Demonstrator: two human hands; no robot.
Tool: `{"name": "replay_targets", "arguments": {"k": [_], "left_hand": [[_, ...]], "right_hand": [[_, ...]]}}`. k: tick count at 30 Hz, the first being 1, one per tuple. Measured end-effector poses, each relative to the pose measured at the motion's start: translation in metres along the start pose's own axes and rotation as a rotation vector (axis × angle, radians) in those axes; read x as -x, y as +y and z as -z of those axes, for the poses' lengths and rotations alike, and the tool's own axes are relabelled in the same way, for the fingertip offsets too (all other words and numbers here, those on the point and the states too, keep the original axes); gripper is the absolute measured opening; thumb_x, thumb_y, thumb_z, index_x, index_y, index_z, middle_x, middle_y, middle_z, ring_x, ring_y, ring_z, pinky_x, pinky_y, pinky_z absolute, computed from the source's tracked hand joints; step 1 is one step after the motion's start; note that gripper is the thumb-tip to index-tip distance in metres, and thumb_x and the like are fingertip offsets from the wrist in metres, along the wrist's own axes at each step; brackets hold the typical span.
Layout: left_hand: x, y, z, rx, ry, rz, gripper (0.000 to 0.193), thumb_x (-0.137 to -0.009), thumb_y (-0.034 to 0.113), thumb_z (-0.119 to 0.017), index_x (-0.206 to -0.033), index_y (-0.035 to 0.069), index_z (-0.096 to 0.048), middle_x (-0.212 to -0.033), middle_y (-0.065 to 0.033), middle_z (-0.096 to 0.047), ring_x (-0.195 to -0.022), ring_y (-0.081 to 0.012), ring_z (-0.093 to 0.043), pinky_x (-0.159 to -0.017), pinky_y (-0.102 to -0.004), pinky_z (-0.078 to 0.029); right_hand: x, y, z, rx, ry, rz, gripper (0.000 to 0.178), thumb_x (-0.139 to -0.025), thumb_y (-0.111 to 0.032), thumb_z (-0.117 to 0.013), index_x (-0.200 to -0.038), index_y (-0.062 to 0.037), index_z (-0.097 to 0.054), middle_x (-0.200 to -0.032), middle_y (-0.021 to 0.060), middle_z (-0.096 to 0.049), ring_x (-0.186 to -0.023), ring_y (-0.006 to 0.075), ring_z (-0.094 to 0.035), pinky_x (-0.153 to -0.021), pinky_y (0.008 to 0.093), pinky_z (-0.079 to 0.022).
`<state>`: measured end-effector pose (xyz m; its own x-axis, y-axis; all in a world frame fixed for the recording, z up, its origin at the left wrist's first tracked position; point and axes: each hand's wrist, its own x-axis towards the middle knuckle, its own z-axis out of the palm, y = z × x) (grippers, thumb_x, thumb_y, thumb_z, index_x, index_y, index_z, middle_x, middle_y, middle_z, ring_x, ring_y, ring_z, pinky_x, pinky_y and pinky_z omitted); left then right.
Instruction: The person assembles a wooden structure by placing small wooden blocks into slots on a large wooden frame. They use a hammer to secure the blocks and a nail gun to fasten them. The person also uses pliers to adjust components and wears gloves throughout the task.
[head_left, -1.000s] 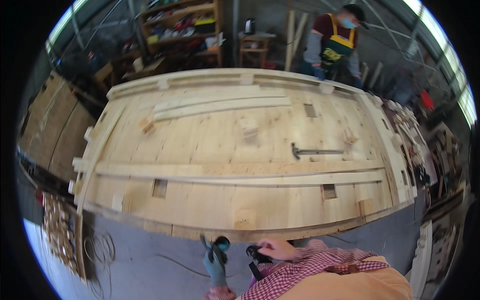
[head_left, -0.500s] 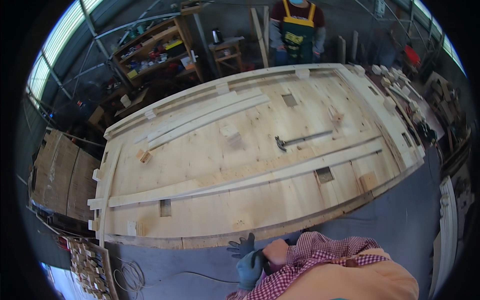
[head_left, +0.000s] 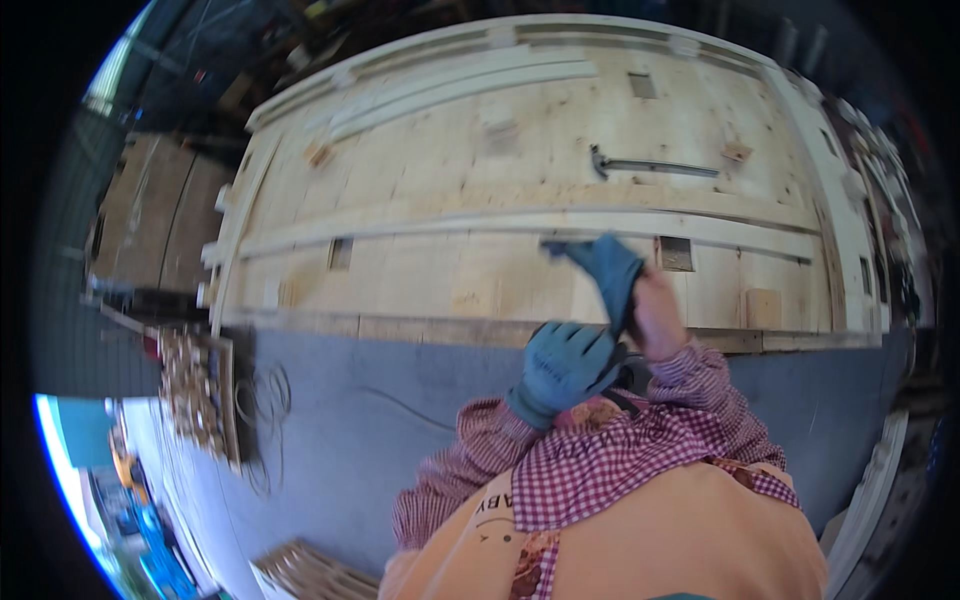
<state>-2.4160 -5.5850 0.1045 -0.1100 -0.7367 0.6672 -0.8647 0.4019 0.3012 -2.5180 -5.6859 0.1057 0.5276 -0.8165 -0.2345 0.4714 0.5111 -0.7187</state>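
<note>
My left hand [head_left: 562, 368] wears a blue-grey work glove. Its fingers are curled at the cuff of a second glove [head_left: 612, 275] of the same colour, in front of my body. Bare skin shows on my right hand [head_left: 657, 316], whose fingers are hidden in or behind that second glove. Blurred and partly limp, the glove points left over the near edge of a large wooden panel [head_left: 400, 292]. A claw hammer [head_left: 655, 167] lies on the panel, beyond both hands.
Long wooden strips [head_left: 460, 90] and small wood blocks [head_left: 763, 308] lie on the panel, which has several square cut-outs [head_left: 675, 253]. At left stand a large brown box [head_left: 150, 215] and a stack of wood pieces [head_left: 195, 390]. A cable [head_left: 275, 400] loops over the grey floor.
Both hands and the loose glove have risen from below the panel's near edge, the glove now overlapping the panel. My view has tilted down, and the person beyond the panel is out of sight.
</note>
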Motion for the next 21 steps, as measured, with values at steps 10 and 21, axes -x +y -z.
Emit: {"name": "replay_targets", "arguments": {"k": [10,21], "left_hand": [[-0.016,0.068,-0.072,-0.189,-0.033,0.236,0.021,-0.073,0.022,-0.068,-0.086,0.007,-0.062,-0.069,-0.0031,-0.054,-0.060,-0.0187,-0.055,-0.055,-0.0322,-0.043],[-0.020,0.097,-0.083,-0.037,0.143,0.189,0.020,-0.068,0.020,-0.065,-0.079,0.007,-0.054,-0.076,-0.0088,-0.051,-0.067,-0.0283,-0.051,-0.060,-0.0388,-0.041]], "right_hand": [[-0.018,-0.011,0.114,0.385,-0.132,0.173,0.032,-0.095,-0.016,-0.048,-0.120,0.0028,-0.053,-0.112,0.0091,-0.060,-0.098,0.0147,-0.057,-0.090,0.0280,-0.043],[-0.012,0.004,0.074,1.332,-0.471,0.264,0.024,-0.087,-0.021,-0.060,-0.103,-0.0035,-0.060,-0.084,0.0175,-0.064,-0.077,0.0338,-0.060,-0.069,0.0358,-0.046]]}}
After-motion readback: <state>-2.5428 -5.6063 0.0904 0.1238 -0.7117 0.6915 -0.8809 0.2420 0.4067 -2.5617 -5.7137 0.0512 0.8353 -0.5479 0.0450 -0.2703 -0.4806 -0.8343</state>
